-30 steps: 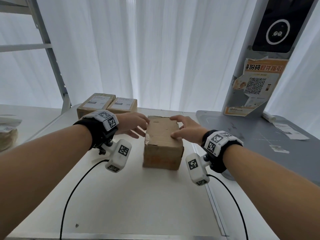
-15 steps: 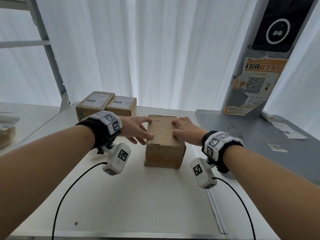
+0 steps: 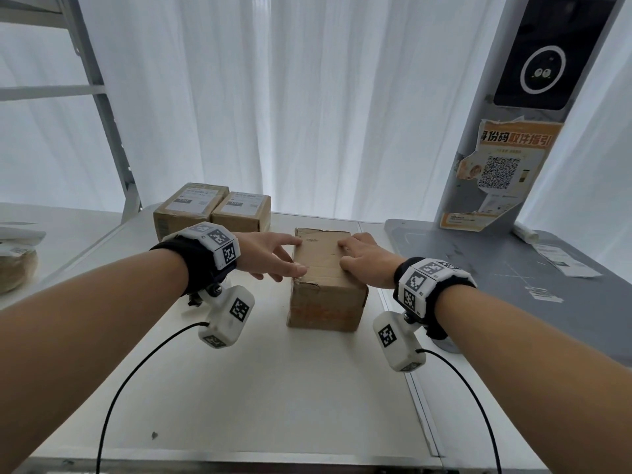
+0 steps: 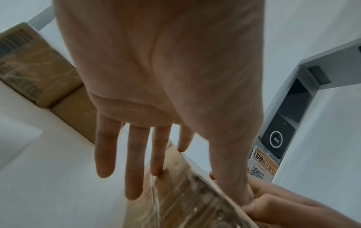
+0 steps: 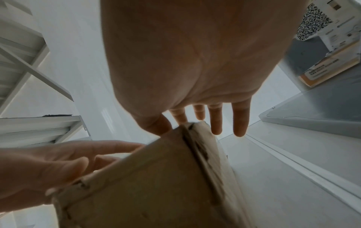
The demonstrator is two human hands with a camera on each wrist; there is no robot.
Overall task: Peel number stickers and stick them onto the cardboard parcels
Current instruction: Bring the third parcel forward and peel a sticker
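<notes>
A plain brown cardboard parcel (image 3: 325,285) stands on the white table (image 3: 239,388), between my two hands. My left hand (image 3: 277,258) lies against its left side. The left wrist view shows this hand's straight fingers (image 4: 134,162) along the parcel (image 4: 175,200) and the thumb at the top edge. My right hand (image 3: 366,261) rests on the top right edge. In the right wrist view its thumb touches the parcel's top (image 5: 146,185) while its fingers (image 5: 216,120) reach down the right side. No number sticker shows in any view.
Two parcels with white labels (image 3: 191,210) (image 3: 242,210) stand side by side at the back left. A grey kiosk base (image 3: 513,268) with paper slips (image 3: 564,261) borders the table on the right, its post carrying a poster (image 3: 506,172). A metal rack (image 3: 102,97) rises at the left.
Both hands have slid from the parcel's far corners to its two sides. The parcel has turned a little and now sits square to me.
</notes>
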